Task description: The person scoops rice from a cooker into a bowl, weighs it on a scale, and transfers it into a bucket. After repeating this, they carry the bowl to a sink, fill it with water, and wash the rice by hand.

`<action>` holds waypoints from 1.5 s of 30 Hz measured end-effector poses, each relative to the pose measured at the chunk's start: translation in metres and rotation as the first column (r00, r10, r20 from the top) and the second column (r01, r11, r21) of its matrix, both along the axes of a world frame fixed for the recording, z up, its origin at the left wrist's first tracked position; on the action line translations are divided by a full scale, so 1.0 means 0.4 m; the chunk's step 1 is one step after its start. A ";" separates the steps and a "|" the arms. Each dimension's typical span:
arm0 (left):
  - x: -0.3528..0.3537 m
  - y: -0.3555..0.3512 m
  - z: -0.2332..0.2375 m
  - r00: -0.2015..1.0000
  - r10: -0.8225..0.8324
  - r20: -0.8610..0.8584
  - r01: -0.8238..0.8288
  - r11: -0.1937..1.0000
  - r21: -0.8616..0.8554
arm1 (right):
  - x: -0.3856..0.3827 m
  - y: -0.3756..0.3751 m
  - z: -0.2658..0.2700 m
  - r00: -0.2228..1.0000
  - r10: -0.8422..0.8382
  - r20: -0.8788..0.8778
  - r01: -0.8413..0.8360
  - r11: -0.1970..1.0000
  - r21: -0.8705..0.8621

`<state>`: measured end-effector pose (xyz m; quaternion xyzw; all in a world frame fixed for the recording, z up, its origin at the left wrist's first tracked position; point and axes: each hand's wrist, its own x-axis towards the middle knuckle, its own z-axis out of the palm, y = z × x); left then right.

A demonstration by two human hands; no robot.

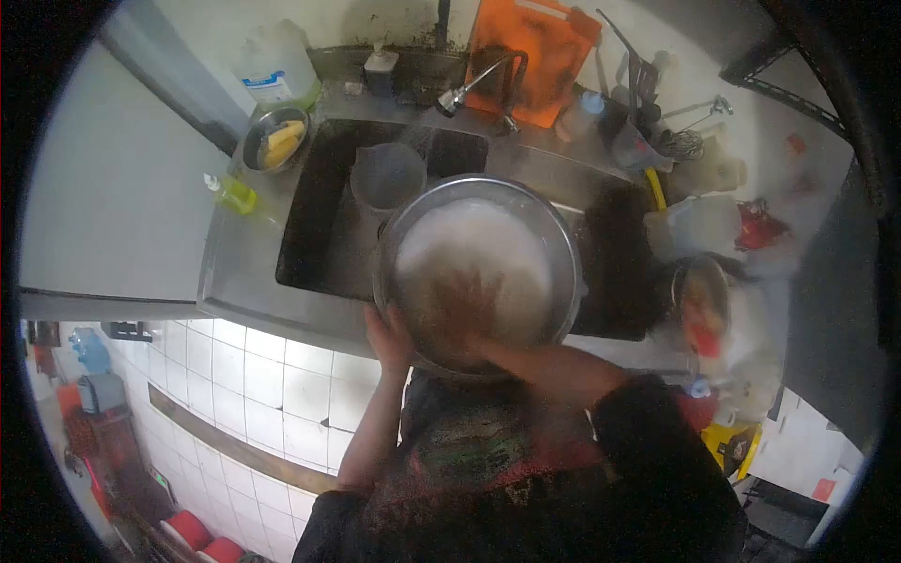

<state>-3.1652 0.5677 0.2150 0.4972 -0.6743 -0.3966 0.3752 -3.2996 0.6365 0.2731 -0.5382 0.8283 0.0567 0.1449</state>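
A large round metal bowl (574, 281) is held close in front of me over the front edge of the sink. White, cloudy contents (483, 230) fill much of it. My left hand (388, 336) grips the bowl's near left side, with part of the fingers hidden against the wall. Inside the bowl, my right hand (466, 300) lies palm down in the white contents, fingers spread and a little blurred. Behind the bowl, a grey translucent container (388, 175) stands in the left basin, where water sprays from the faucet head (450, 99).
A double sink (246, 272) spans the counter. To its left are a small metal bowl (258, 150) with yellow pieces and a soap bottle (235, 195). An orange cutting board (530, 61) leans behind the faucet. Whisks (680, 144), tubs and other utensils crowd the right side.
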 end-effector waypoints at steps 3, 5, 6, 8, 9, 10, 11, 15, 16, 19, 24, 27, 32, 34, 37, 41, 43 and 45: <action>0.000 0.003 0.037 1.000 0.013 0.025 -0.017 0.985 0.170 | -0.110 -0.036 -0.195 0.988 -0.140 0.066 0.143 0.989 -0.035; 0.004 -0.003 -0.011 0.999 0.032 -0.002 -0.032 0.996 0.084 | -0.165 -0.076 -0.219 0.963 -0.237 0.128 0.244 0.969 -0.043; 0.008 0.000 -0.028 0.999 0.043 -0.015 -0.042 0.998 0.044 | -0.171 -0.094 -0.133 0.949 -0.275 0.157 0.282 0.959 -0.023; 0.004 0.003 -0.018 0.992 0.056 -0.110 -0.047 0.996 0.081 | -0.189 -0.112 -0.086 0.920 -0.261 0.292 0.269 0.963 0.013; -0.002 0.002 -0.010 0.985 0.061 -0.161 -0.045 0.994 0.099 | -0.213 -0.113 -0.103 0.896 -0.207 0.393 0.216 0.976 0.023; -0.006 0.003 0.008 0.990 0.062 -0.124 -0.052 0.995 0.080 | -0.242 -0.111 -0.127 0.858 -0.155 0.489 0.162 0.986 0.029; -0.004 0.007 0.027 0.995 0.060 -0.085 -0.055 0.996 0.064 | -0.269 -0.102 -0.151 0.807 -0.108 0.581 0.110 0.993 0.033; 0.001 0.009 0.008 0.997 0.051 -0.061 -0.047 0.997 0.062 | -0.316 -0.047 -0.071 0.820 -0.031 0.572 0.108 0.989 -0.101; -0.002 0.011 0.020 0.995 0.061 -0.074 -0.054 0.994 0.097 | -0.354 -0.058 -0.087 0.936 -0.076 0.344 0.092 0.995 -0.031; -0.002 0.009 0.025 0.994 0.090 -0.069 -0.080 0.988 0.131 | -0.449 0.010 -0.185 0.856 -0.367 0.365 0.336 0.930 0.146; -0.003 0.004 -0.002 0.994 0.102 -0.045 -0.097 0.989 0.110 | -0.345 0.113 -0.229 0.445 -0.551 0.706 0.685 0.717 0.128; -0.005 0.008 0.046 0.997 0.083 0.011 -0.083 0.977 0.196 | -0.250 0.108 -0.191 -0.194 -0.392 0.899 0.770 0.508 0.387; -0.004 0.002 0.005 0.984 0.115 -0.138 -0.097 0.986 0.132 | -0.153 0.043 -0.260 -0.213 -0.131 0.968 0.773 0.584 0.249; -0.004 -0.003 -0.033 0.984 0.125 -0.124 -0.115 0.990 0.083 | -0.055 0.036 -0.243 0.591 -0.280 0.756 0.643 0.730 -0.233; -0.008 -0.001 -0.049 0.993 0.103 -0.065 -0.097 0.991 0.097 | 0.054 0.000 -0.074 0.911 -0.333 0.243 0.367 0.924 -0.108; -0.004 0.005 0.075 0.995 0.085 -0.052 -0.068 0.962 0.266 | -0.027 0.005 -0.005 0.951 -0.234 0.203 0.235 0.972 0.018; 0.003 0.005 0.042 0.993 0.094 -0.067 -0.078 0.976 0.205 | -0.140 0.046 -0.068 0.935 -0.150 0.321 0.182 0.981 -0.070; 0.006 -0.009 -0.069 0.981 0.075 -0.178 -0.073 0.997 0.017 | -0.208 0.032 -0.158 0.950 -0.170 0.264 0.205 0.972 -0.111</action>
